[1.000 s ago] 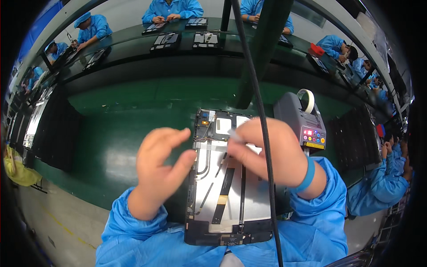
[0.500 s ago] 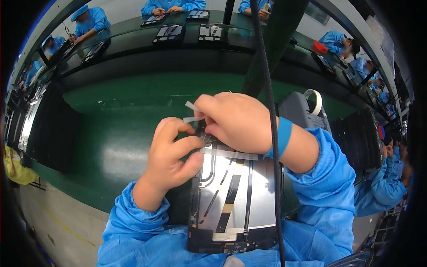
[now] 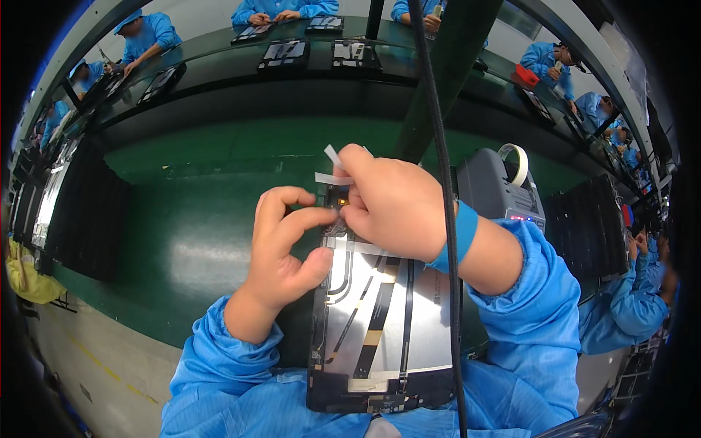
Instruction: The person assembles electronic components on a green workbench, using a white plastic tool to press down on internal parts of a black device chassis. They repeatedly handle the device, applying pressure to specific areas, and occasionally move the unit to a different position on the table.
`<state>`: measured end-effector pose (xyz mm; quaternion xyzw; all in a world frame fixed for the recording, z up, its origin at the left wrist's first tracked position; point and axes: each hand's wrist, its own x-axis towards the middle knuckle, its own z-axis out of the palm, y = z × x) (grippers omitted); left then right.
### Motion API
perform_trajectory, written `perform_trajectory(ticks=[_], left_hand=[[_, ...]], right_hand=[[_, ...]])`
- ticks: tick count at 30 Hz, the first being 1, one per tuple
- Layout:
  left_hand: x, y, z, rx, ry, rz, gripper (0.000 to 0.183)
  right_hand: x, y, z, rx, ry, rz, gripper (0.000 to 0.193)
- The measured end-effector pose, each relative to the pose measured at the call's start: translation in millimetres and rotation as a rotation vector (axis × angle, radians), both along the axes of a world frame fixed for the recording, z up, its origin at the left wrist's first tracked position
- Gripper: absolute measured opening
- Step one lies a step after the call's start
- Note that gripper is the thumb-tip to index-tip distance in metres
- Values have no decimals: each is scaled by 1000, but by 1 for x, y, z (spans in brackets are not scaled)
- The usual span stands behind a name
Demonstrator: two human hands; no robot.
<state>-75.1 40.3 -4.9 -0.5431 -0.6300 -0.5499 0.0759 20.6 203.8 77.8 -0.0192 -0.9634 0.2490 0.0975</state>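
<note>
An opened tablet [image 3: 431,321] with a silver plate and black flex cables lies in front of me, its near edge against my blue smock. My right hand [image 3: 401,201] is closed over its far end, with strips of whitish tape [image 3: 334,156] sticking out from between the fingers. Another translucent strip [image 3: 365,249] crosses the upper part of the silver plate. My left hand [image 3: 281,244] has its thumb and fingers apart. Its index fingertip reaches the tablet's far left corner, beside the right fingertips; whether it presses there I cannot tell.
On the right stands a grey tape dispenser [image 3: 488,186] with a tape roll [image 3: 520,166]. Stacks of black panels stand left [image 3: 87,212] and right [image 3: 590,226]. A black cable [image 3: 440,146] hangs before my right wrist. Co-workers sit at a far bench [image 3: 219,80] holding more opened tablets.
My right hand and its tape strips have shifted slightly away from me and to the right. The left index finger has straightened toward the tablet's corner. Red lights now show on the dispenser.
</note>
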Motion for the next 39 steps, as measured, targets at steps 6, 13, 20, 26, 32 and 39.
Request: perform_trajectory(ticks=[6, 13, 20, 26, 32, 39], left_hand=[[-5, 1, 0, -127, 13, -52, 37], [-11, 5, -4, -131, 99, -89, 39], [-11, 1, -4, -129, 106, -75, 42], [-8, 2, -7, -109, 81, -77, 42], [-9, 0, -8, -111, 70, -72, 41], [-5, 0, -6, -125, 53, -78, 43]], right_hand=[[9, 8, 12, -217, -181, -95, 29], [0, 31, 19, 8, 44, 362, 10], [-9, 15, 12, 264, 236, 288, 25], [-2, 31, -2, -250, -10, 162, 19], [-2, 26, 20, -504, -306, 39, 18], [-11, 27, 8, -248, -306, 0, 22]])
